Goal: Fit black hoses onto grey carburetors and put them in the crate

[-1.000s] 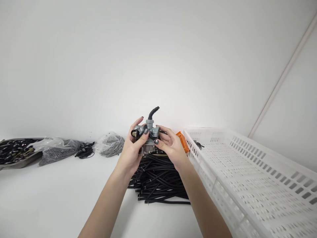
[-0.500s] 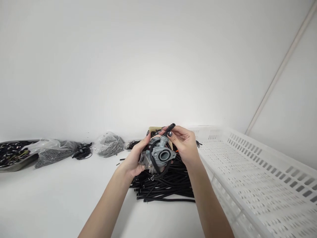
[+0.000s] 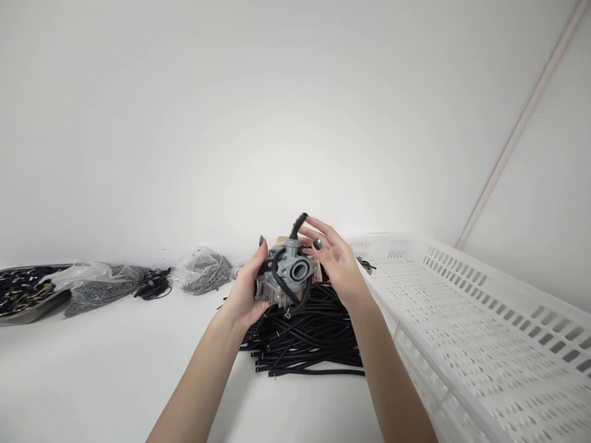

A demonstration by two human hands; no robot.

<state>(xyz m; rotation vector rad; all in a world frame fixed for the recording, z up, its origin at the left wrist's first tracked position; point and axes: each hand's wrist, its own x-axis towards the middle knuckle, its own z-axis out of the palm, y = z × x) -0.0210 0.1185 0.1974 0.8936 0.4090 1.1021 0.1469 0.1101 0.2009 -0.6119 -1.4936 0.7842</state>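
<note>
My left hand (image 3: 244, 289) is closed around a grey metal carburetor (image 3: 282, 277), holding it up over the table. A black rubber boot (image 3: 298, 226) rises from the carburetor's top, tilted to the right. Along the body's front curves a black hose (image 3: 281, 280) with a small metal clip near its lower end. My right hand (image 3: 339, 261) is beside the boot, fingers apart, the fingertips close to it; whether they touch it I cannot tell. Beneath the carburetor lies a pile of black rubber hoses (image 3: 314, 335) with clips on their ends.
A white perforated plastic crate (image 3: 457, 369) stands at the right. Along the wall on the left are a metal tray (image 3: 34, 312) of dark parts, two clear bags (image 3: 201, 271) of small grey parts and a black tangle (image 3: 154, 283). A yellowish container (image 3: 282, 240) is partly hidden behind my hands.
My right fingers have let go of the rubber boot and spread apart. My left hand has shifted the carburetor a little to the left and up.
</note>
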